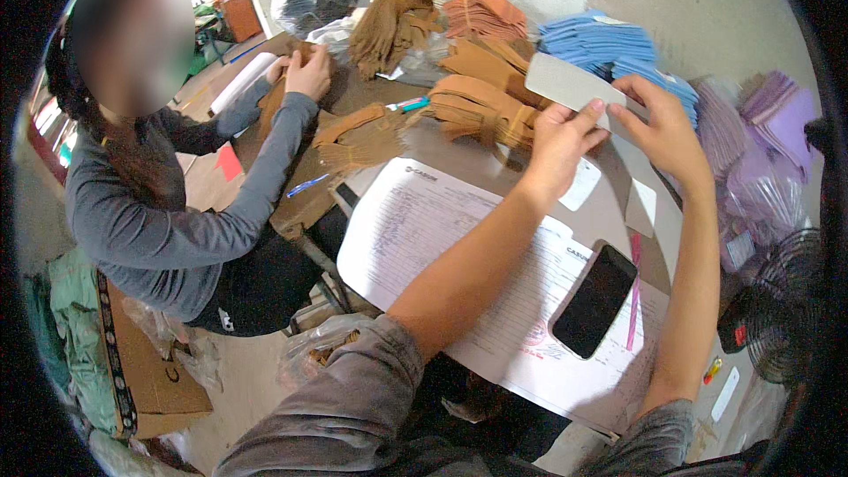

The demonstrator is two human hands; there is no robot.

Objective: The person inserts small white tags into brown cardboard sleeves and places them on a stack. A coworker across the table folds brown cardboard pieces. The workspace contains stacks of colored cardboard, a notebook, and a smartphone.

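Above the far side of the table, a pale rounded card [565,81] is held up between both of my hands. My left hand [565,141] pinches its lower edge between thumb and fingers. At the card's right end, my right hand [664,128] grips it with thumb and forefinger. Below the hands lie a white card [580,185] and another pale card [643,206]. Printed sheets [442,252] spread under my left forearm. A black phone [596,300] rests on them, with a pink pen [634,300] beside it.
Tied brown fabric bundles [481,108], a blue stack [594,40] and purple bagged pieces [777,124] line the table's far side. At left, a co-worker in a grey sleeve [274,172] handles brown fabric. A fan [784,300] stands right; a cardboard box [163,380] sits lower left.
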